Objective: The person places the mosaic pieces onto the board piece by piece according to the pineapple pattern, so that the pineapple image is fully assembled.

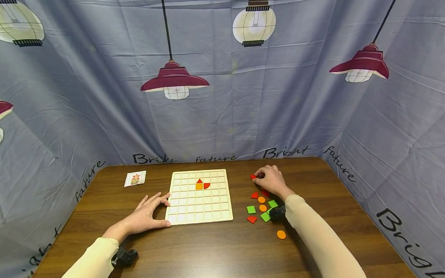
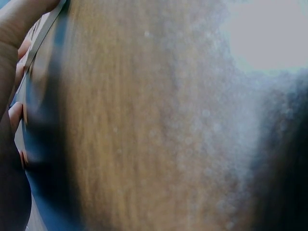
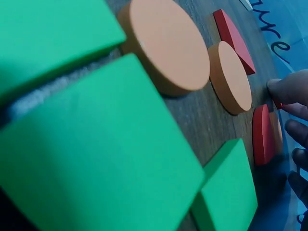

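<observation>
My left hand touches the left edge of a pale gridded board, fingers spread and thumb at its near corner. On the board's upper part sit an orange square tile, a red triangle tile above it and a red quarter-circle tile beside it. Right of the board, my right hand pinches a red tile between thumb and finger at the table surface; its exact shape is mostly covered. In the right wrist view, the fingers hold that tile beyond the loose ones.
Loose tiles lie below the right hand: green squares, orange discs and red pieces. One orange disc lies nearer the front. A small picture card is at the back left. Printed curtains hang behind the wooden table.
</observation>
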Demonstrator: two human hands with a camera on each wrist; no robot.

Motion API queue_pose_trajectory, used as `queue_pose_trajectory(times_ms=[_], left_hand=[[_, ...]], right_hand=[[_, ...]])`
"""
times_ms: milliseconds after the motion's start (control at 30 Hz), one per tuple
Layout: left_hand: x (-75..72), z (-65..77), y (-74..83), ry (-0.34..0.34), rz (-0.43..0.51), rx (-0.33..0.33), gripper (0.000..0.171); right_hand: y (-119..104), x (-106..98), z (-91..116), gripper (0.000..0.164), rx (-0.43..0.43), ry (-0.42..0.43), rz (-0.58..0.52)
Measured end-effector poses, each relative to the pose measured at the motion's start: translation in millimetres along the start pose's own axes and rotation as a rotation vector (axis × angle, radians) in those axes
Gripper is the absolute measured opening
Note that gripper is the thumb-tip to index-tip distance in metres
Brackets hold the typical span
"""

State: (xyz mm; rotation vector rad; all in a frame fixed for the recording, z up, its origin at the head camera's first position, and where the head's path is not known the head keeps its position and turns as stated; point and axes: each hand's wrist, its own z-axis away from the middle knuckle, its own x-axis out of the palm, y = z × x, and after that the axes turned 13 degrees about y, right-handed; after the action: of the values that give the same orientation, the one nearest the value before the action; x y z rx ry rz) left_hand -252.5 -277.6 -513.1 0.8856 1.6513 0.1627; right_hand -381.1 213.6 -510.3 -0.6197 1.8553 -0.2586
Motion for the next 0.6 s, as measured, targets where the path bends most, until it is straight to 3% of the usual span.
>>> queue_pose_trajectory(times_ms=[300, 600], left_hand=[[1.5, 2.4, -0.4, 0.053, 0.016, 0.048, 0.052], [1.5, 1.0, -0.5, 0.028, 0.011, 0.021, 0.054]], right_hand=[[5.8, -2.5, 2.0, 0.03, 0.017, -0.016, -0.029], [7.5, -2.9, 1.8, 0.029, 0.036, -0.013, -0.033]])
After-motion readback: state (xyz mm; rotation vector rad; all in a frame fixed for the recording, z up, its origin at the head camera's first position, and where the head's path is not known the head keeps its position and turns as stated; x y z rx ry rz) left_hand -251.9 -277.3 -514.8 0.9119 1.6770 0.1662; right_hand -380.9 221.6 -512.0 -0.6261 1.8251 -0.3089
